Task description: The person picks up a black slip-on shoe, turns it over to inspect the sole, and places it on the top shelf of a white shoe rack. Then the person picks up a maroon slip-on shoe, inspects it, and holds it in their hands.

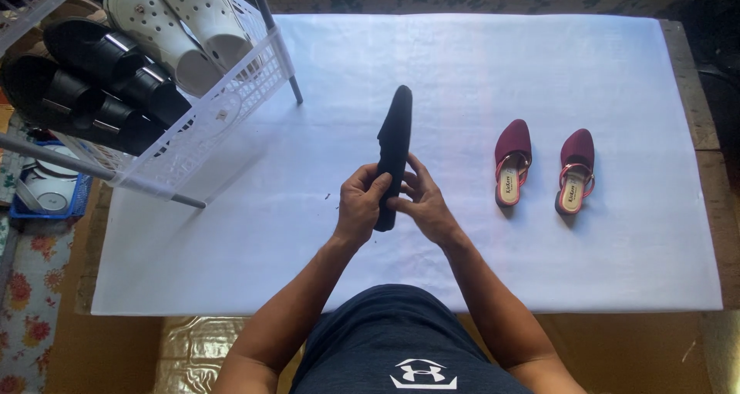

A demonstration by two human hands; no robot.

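lying under a white sheet [462, 62], the worktop is carrying two maroon shoes [543, 166] and a white rack [231, 93] bearing two black sandals [85, 85] and two white clogs [177, 24]. both hands, left [361, 205] and right [422, 203], are gripping one black shoe [394, 151] above the middle.

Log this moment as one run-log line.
left hand: holds black shoe | right hand: holds same shoe | shoe: raised over white table cover | maroon shoe pair: on cover, untouched | shoe rack: at left
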